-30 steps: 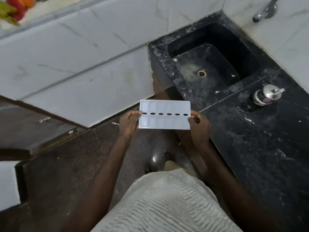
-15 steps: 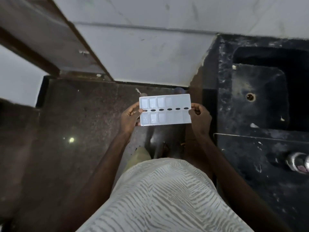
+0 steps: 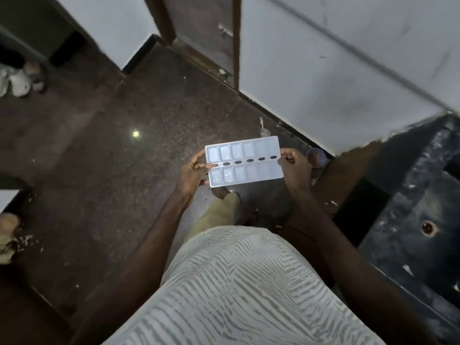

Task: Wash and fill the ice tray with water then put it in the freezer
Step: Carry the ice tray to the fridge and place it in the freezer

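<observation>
Home kitchen: black stone sink (image 3: 410, 235), tiled wall (image 3: 336, 70).

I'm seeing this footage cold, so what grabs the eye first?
The white ice tray, held level at centre frame by the left hand and right hand at its short ends. Below it is the dark polished floor; the black sink sits at the right edge.

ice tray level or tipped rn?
Roughly level: the white plastic ice tray faces up, open cells showing, with the left hand and right hand at opposite ends. Water inside: cannot tell.
</observation>
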Available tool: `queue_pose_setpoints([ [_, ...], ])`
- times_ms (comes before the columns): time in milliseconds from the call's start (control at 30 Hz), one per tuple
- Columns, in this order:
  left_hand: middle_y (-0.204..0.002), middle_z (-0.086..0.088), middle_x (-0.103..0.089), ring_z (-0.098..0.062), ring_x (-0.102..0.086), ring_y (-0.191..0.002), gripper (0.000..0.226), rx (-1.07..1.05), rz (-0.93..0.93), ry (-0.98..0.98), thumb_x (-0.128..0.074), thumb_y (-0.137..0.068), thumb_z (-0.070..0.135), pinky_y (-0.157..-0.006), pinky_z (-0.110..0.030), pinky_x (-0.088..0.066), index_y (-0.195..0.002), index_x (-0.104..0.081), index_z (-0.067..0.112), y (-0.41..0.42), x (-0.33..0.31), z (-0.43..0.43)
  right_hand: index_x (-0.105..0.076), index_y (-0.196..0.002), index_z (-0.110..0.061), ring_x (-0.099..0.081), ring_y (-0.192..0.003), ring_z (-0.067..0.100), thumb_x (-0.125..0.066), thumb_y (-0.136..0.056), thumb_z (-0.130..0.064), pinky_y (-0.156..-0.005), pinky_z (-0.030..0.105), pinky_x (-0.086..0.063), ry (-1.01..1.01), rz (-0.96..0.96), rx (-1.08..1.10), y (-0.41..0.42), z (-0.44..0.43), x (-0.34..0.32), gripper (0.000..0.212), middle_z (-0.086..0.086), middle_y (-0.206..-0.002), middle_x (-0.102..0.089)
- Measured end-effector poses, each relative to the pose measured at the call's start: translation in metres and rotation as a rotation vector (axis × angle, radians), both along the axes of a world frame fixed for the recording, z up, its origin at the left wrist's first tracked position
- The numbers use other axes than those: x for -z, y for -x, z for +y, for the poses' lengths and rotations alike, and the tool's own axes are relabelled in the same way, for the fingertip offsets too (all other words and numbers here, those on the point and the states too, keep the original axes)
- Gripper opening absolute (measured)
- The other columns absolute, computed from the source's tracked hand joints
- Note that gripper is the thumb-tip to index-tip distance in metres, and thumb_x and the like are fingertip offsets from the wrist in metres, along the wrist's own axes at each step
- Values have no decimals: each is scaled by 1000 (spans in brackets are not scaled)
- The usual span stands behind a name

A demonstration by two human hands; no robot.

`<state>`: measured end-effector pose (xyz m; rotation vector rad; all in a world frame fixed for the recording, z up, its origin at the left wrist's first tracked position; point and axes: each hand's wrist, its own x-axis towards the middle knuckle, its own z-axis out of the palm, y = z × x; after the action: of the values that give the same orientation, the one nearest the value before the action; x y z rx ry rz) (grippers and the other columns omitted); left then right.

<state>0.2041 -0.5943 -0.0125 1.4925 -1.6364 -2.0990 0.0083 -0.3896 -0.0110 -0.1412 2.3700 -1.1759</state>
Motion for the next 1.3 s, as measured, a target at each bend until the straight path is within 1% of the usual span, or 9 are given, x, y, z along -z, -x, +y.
queue_pose_setpoints([
  [67,-79,18,-72,-23,-69,-99,55,-82,7,0,-66,-96,6,-74,-45,-62,-146,-55,24,-15,2,-15,-75,-101,-17,-66,-83,1,-64,-84,-10,-72,17,-48,-4,-19,-83,2,-32,3,22,-8,-95,-74],
  [133,-86,11,-74,-22,-71,-100,56,-159,20,-17,-68,-95,7,-66,-36,-61,-147,-54,23,-30,4,-30,-75,-103,-17,-65,-83,0,-63,-85,-10,-71,14,-47,-14,-41,-173,3,-64,5,22,-8,-96,-74],
  [333,-95,0,-73,-20,-72,-96,58,-392,8,-32,-69,-93,4,-60,-30,-60,-147,-53,20,-65,7,-77,-74,-109,-18,-70,-93,10,-63,-84,-15,-83,30,-57,-33,-75,-415,1,-166,10,27,-7,-101,-75],
  [467,-110,-8,-73,-24,-73,-98,57,-550,16,-30,-69,-92,4,-62,-31,-61,-144,-55,22,-84,12,-105,-72,-108,-21,-68,-95,10,-65,-89,-15,-84,32,-58,-63,-63,-572,-3,-233,17,21,-8,-104,-73],
  [633,-110,-6,-72,-21,-73,-97,53,-701,3,-33,-68,-94,6,-64,-30,-60,-142,-55,23,-103,15,-126,-70,-116,-20,-63,-87,-2,-64,-95,-13,-66,12,-45,-89,-92,-760,-15,-310,16,23,-8,-103,-70],
  [833,-109,-7,-69,-22,-71,-98,54,-900,6,-25,-66,-96,7,-67,-30,-61,-145,-52,22,-122,12,-134,-73,-114,-16,-70,-93,12,-62,-91,-11,-75,24,-57,-68,-98,-930,-38,-379,16,26,-3,-104,-74],
  [1000,-113,-7,-72,-16,-74,-94,52,-1116,-3,-14,-65,-97,7,-64,-28,-60,-146,-52,19,-130,10,-130,-72,-110,-9,-59,-75,0,-61,-91,-1,-57,3,-43,-87,-85,-1161,-62,-436,15,24,-1,-95,-69],
  [1133,-107,-1,-71,-17,-72,-94,54,-1316,-47,-18,-65,-97,6,-64,-26,-61,-148,-51,17,-125,8,-126,-71,-107,-15,-69,-85,14,-62,-89,-3,-74,28,-58,-101,-171,-1366,-81,-478,21,23,1,-98,-74],
  [1300,-110,0,-74,-25,-73,-103,49,-1571,-79,7,-61,-99,8,-83,-41,-61,-147,-54,18,-114,6,-129,-69,-103,-17,-67,-80,13,-61,-87,-6,-69,24,-54,-46,-197,-1612,-110,-529,16,21,-3,-91,-72],
])
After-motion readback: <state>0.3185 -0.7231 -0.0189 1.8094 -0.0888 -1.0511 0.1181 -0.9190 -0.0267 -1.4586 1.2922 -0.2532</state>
